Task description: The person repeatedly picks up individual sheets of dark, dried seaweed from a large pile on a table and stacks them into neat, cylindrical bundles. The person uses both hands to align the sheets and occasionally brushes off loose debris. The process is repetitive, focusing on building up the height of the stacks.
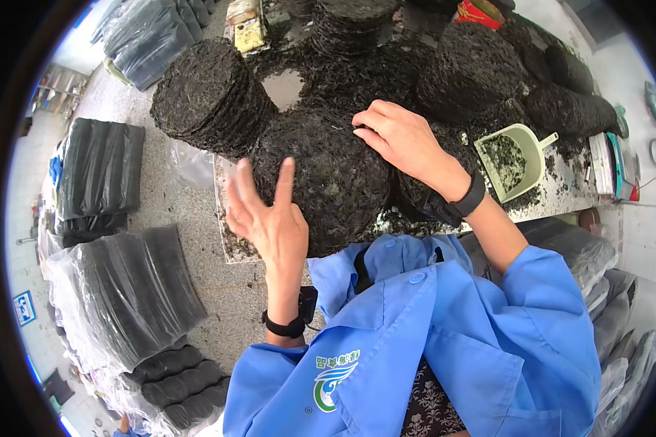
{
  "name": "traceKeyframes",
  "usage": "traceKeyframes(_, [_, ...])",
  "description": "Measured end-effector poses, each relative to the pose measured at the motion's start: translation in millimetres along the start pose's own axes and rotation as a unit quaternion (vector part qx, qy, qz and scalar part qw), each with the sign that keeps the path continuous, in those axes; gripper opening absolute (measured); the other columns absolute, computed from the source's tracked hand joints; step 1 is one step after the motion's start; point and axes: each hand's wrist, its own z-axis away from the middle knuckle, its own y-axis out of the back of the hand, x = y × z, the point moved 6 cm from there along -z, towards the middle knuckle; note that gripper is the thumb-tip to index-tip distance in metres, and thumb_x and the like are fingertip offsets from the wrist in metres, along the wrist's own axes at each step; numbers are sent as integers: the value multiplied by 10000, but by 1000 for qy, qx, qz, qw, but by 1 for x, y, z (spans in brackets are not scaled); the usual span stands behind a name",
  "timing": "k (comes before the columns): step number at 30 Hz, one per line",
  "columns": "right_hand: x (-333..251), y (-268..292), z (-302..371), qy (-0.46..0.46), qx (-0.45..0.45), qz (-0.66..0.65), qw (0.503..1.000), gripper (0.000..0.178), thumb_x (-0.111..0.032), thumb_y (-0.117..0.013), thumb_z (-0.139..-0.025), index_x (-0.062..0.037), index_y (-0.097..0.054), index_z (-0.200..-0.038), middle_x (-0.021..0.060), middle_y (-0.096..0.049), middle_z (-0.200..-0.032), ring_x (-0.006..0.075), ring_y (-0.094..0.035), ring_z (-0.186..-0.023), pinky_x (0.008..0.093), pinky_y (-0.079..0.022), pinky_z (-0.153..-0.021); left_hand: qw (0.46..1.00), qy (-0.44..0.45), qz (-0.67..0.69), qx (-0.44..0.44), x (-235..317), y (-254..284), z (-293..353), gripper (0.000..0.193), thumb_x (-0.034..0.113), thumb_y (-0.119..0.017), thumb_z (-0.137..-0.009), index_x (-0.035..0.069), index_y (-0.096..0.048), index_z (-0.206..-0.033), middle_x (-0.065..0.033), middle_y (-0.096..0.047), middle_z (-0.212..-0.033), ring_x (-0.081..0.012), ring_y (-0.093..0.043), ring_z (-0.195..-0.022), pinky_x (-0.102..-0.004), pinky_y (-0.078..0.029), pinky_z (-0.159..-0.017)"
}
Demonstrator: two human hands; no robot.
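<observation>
A stack of round, dark dried seaweed sheets (pixel 335 182) stands right in front of me at the table's near edge. Over its left side is my left hand (pixel 266 218), fingers spread and holding nothing. My right hand (pixel 408 142) is at the far right part of the same stack, thumb and fingertips pinched together around a dark bit that looks like dried seaweed. How much they grip is partly hidden by the fingers. Farther left leans another round stack of seaweed sheets (pixel 211 95).
A pale green dustpan (pixel 532 156) with seaweed crumbs lies to the right. More seaweed stacks (pixel 481 69) and a red tub (pixel 479 13) fill the table's far side. Plastic-wrapped dark bundles (pixel 127 291) are piled on the floor at left. Scraps litter the tabletop.
</observation>
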Motion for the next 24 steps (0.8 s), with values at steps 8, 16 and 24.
traceKeyframes(8, [1, -17, -7, 116, -65, 100, 986, 56, -97, -598, -792, -56, -589, -830, 59, -538, -799, 222, -582, -783, 358, -495, -636, 991, -33, -22, -130, 16, -27, 1, 599, 52, -538, -823, 342, -466, -1342, -34, -291, -1498, -282, -248, -1381, -650, -173, -1008])
traceKeyframes(16, [46, -8, -19, -94, -41, -286, 953, 68, -45, -546, -834, -12, -595, -800, 71, -614, -816, 140, -586, -696, 233, -480, -571, 992, -33, -3, -121, 17, -26, -5, 657, -55, -490, -762, 303, -521, -1312, -35, -314, -1482, -296, -268, -1370, -624, -223, -1002])
traceKeyframes(24, [18, -2, 28, -188, -102, -441, 872, 51, -30, -564, -831, -10, -561, -878, 97, -611, -822, 147, -600, -663, 277, -497, -585, 991, -43, 0, -125, 31, -30, -15, 632, -26, -514, -788, 317, -502, -1319, -37, -325, -1468, -292, -269, -1366, -632, -235, -1002])
